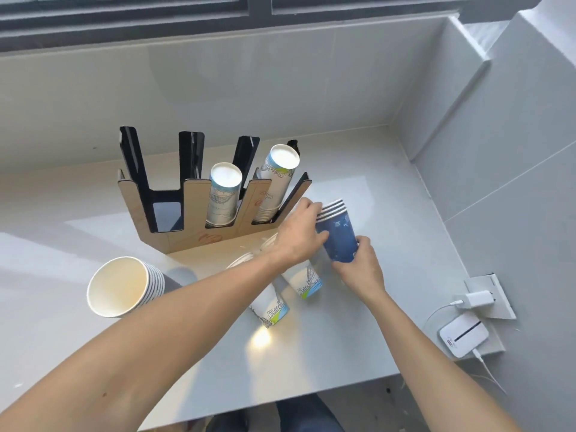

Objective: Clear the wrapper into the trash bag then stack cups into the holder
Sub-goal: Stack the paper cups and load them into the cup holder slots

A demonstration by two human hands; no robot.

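A wooden and black cup holder (193, 226) stands on the counter with three slots. Its middle slot holds a stack of white printed cups (223, 194), the right slot another stack (276, 179), and the left slot is bare. My left hand (299, 235) and my right hand (361, 266) both grip a stack of blue cups (338, 235) just right of the holder, rims tilted up and to the left. Another stack of cups (124, 286) lies on its side at the left. Two white printed cups (307, 280) (271, 308) lie under my left forearm. No wrapper or trash bag is in view.
The pale counter (358, 332) ends in a front edge near me and walls at the back and right. A wall socket with a white charger (477, 299) and a small white device (464, 335) with a cable sit at the right.
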